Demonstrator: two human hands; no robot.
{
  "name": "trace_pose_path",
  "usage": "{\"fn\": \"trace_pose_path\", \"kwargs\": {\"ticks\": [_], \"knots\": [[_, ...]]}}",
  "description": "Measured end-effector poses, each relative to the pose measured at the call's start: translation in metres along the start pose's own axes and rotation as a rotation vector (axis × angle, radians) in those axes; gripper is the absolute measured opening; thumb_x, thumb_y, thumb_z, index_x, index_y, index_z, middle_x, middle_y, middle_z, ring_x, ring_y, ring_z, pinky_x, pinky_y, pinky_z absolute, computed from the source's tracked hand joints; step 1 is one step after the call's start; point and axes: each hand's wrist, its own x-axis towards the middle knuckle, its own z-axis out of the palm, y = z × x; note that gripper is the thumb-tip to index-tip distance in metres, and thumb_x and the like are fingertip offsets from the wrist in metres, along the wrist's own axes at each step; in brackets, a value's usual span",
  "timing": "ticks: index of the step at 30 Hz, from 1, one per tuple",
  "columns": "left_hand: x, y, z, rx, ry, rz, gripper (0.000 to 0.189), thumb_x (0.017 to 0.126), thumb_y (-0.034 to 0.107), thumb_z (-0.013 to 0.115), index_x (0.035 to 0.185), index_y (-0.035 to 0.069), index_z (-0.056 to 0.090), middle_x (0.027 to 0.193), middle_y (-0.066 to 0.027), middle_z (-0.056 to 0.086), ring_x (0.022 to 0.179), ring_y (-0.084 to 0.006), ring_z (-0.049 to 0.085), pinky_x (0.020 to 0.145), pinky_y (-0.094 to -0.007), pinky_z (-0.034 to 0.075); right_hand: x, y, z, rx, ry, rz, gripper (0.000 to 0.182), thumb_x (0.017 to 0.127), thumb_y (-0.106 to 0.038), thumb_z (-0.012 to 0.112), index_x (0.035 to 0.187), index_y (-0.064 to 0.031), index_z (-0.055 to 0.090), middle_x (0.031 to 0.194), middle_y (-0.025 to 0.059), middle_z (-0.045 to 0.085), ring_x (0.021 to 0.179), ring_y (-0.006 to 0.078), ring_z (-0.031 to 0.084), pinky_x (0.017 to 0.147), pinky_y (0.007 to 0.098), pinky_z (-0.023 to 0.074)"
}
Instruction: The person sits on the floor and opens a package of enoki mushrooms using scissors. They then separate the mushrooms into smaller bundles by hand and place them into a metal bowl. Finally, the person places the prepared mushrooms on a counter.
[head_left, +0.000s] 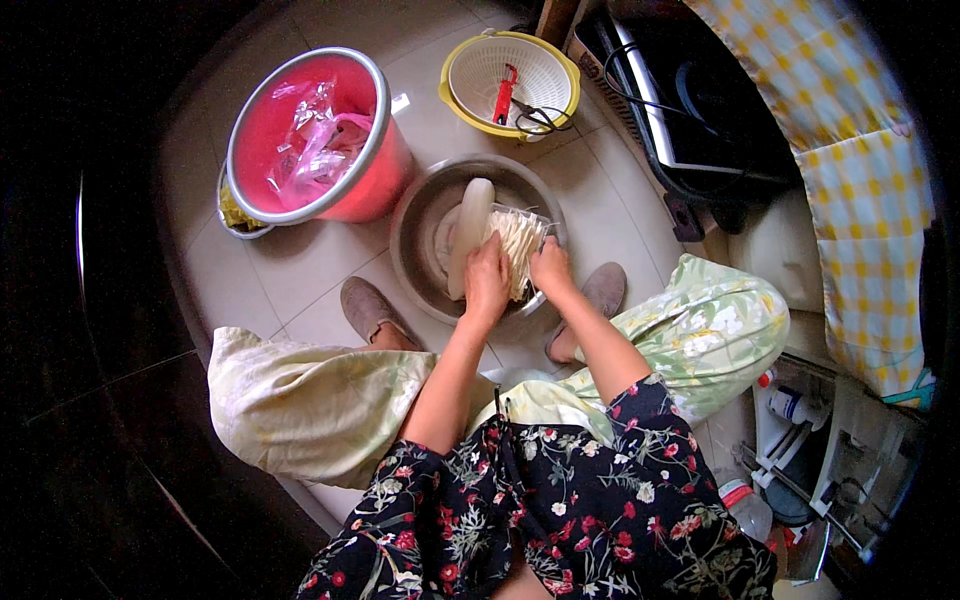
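Note:
A steel basin (402, 247) stands on the floor between my feet. In it lies a long, pale peeled vegetable, apparently a white radish (474, 217), beside a bundle of enoki mushrooms (517, 232) with clear plastic about its upper end. My left hand (487, 279) grips the bundle's left side, close against the radish. At the bundle's right edge, my right hand (551, 266) is closed around a thin, dark-edged object (542, 244). Most of that object is hidden by the fingers, so its kind is unclear.
A pink bucket (390, 161) holding plastic bags stands left of the basin, partly covering a bowl (255, 232). Beyond is a white colander in a yellow basin (448, 94), with a red peeler (506, 94) and black-handled scissors (536, 116). An appliance (660, 127) and a checked cloth (855, 187) are at right.

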Motion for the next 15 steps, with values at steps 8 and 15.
{"fn": "trace_pose_path", "kwargs": {"ticks": [8, 15], "knots": [[0.012, 0.019, -0.014, -0.101, 0.032, -0.104, 0.024, 0.084, 0.008, 0.053, 0.107, 0.002, 0.055, 0.099, -0.0222, 0.059, 0.093, -0.0386, 0.054, 0.080, -0.0480, 0.041, 0.011, 0.004, -0.017, 0.121, 0.006, -0.139, 0.030, 0.074, -0.011, 0.052, 0.100, 0.0031, 0.058, 0.090, 0.0253, 0.063, 0.088, 0.0399, 0.060, 0.081, 0.0439, 0.0470], [0.029, 0.052, -0.062, 0.203, 0.300, 0.150, 0.017, 0.083, 0.016, 0.059, 0.096, 0.008, 0.065, 0.096, -0.0084, 0.062, 0.096, -0.0255, 0.053, 0.082, -0.0395, 0.037, 0.017, -0.045, -0.091, 0.126, -0.168, -0.214, 0.034, 0.072, -0.012, 0.051, 0.100, 0.0058, 0.059, 0.097, 0.0274, 0.061, 0.095, 0.0402, 0.059, 0.087, 0.0423, 0.0450]]}}
